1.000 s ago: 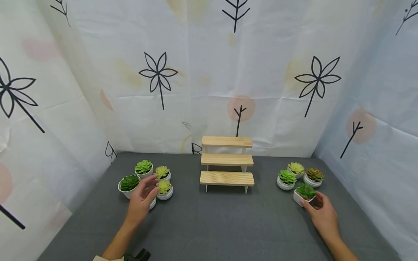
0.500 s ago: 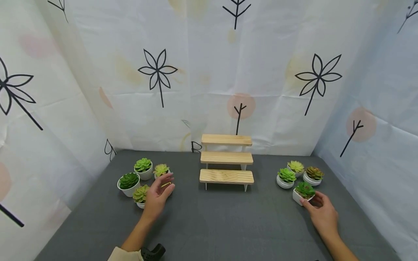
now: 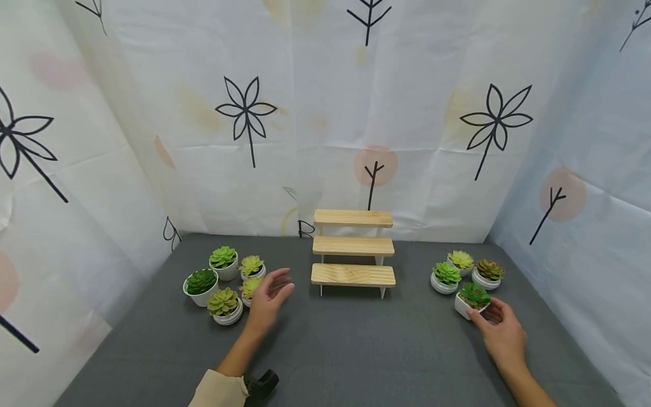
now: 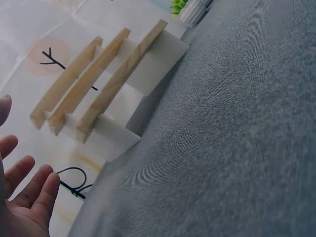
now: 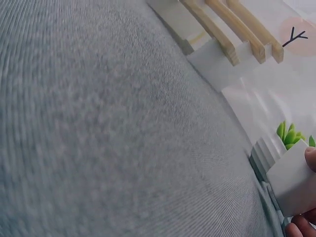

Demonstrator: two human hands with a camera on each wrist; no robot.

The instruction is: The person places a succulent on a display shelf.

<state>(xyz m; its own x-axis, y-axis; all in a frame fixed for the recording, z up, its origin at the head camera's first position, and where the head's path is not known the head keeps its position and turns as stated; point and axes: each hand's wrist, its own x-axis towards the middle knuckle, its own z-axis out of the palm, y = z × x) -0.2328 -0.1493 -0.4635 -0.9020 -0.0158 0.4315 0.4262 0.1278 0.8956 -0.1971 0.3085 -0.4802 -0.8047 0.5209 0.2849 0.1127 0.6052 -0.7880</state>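
Your left hand (image 3: 268, 298) hovers with fingers spread and holding nothing, just right of the cluster of round potted succulents (image 3: 224, 281) toward the left edge of the grey surface (image 3: 346, 350). At the middle of the back edge stands the three-step wooden stand (image 3: 353, 251). Toward the right edge, your right hand (image 3: 500, 330) pinches the square white pot (image 3: 473, 303), the nearest of four there; the wrist view shows fingertips (image 5: 310, 160) on its corner. It looks small, light and rigid, probably smooth-glazed and a little slippery, so grip the flat walls low down rather than the leaves.
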